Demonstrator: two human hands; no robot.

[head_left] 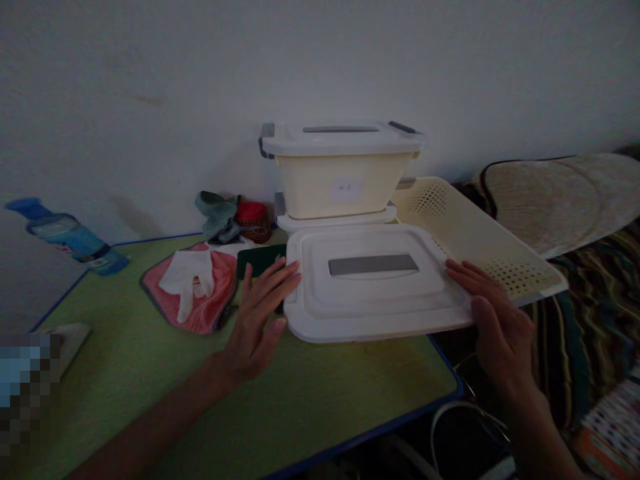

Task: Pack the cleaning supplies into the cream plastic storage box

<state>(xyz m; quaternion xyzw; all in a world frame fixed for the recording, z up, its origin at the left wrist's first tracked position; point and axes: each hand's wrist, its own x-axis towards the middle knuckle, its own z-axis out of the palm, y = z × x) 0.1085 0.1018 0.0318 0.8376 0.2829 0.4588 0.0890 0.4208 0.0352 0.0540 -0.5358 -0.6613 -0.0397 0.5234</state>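
A white storage box lid (373, 303) with a grey handle strip is held level between my two hands, its front edge over the green table (320, 407). My left hand (257, 320) has its fingertips on the lid's left end, with the thumb apart below. At the right end, my right hand (500, 323) presses its fingers along the edge, thumb by the front corner. Behind the lid, a lidded cream storage box (305, 187) with grey clips stands on another white lid (345, 219). What lies under the front lid is hidden.
A cream perforated basket (475, 230) sits at the right, beside a striped couch cover (565, 333) and cushion (560, 193). At the left are a blue bottle (75, 240), a pink cloth (210, 313), white gloves (187, 273) and a red-topped container (253, 220).
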